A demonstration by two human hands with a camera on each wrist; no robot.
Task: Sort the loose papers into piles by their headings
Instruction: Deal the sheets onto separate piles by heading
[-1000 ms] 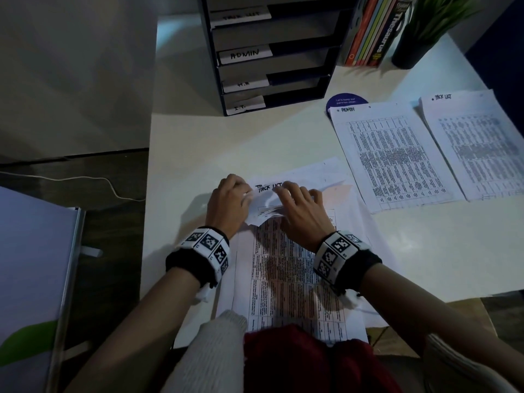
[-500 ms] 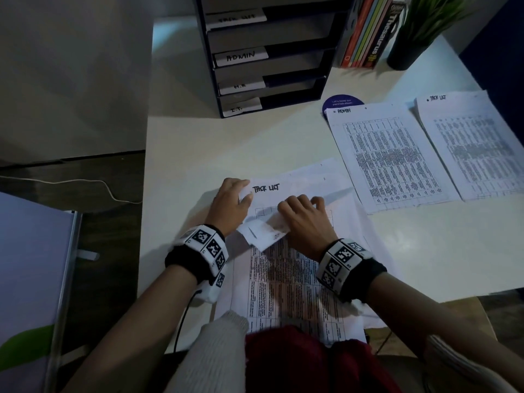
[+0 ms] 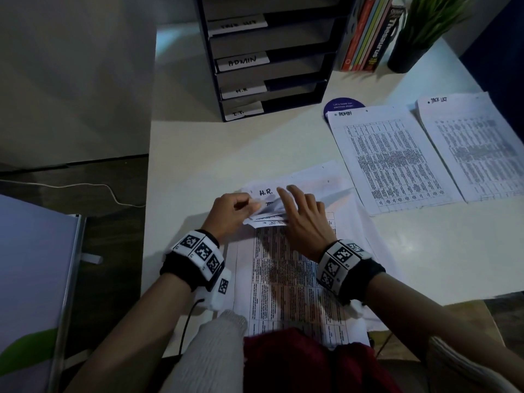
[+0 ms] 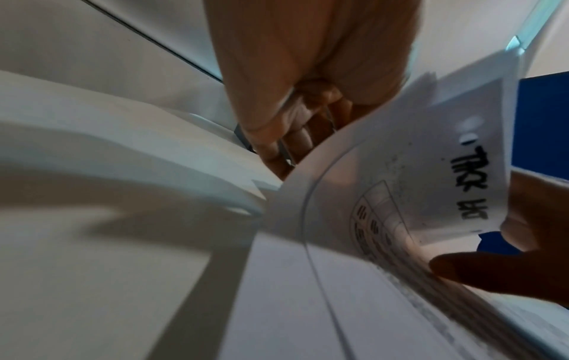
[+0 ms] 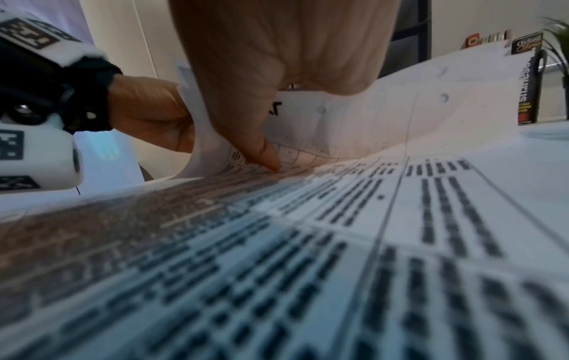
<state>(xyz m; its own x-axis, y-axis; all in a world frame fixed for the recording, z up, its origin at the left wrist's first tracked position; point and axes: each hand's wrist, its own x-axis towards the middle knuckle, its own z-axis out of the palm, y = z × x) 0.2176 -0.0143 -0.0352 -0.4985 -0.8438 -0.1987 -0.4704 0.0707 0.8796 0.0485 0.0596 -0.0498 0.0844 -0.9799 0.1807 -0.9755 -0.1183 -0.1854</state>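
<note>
A stack of loose printed papers (image 3: 286, 279) lies on the white desk (image 3: 226, 146) in front of me. Its top sheets are bent back toward me. My left hand (image 3: 235, 207) pinches their left corner, fingers curled (image 4: 295, 126). My right hand (image 3: 295, 211) holds the bent-back sheet headed Task List (image 4: 400, 190) between thumb (image 5: 261, 146) and fingers. Behind it a sheet headed H.R. (image 3: 306, 180) lies exposed. Two sorted piles lie at the right: Admin (image 3: 391, 160) and Task List (image 3: 476, 143).
A black letter tray (image 3: 272, 61) with labelled shelves stands at the back of the desk. Books (image 3: 368, 32) and a potted plant (image 3: 416, 38) stand to its right. A blue round disc (image 3: 344, 104) peeks from under the Admin pile. A white cable (image 3: 85, 188) runs over the floor on the left.
The Task List sheet that lay flat on top is now bent back toward me, and the H.R. sheet under it shows. Both hands stay at the stack's top edge.
</note>
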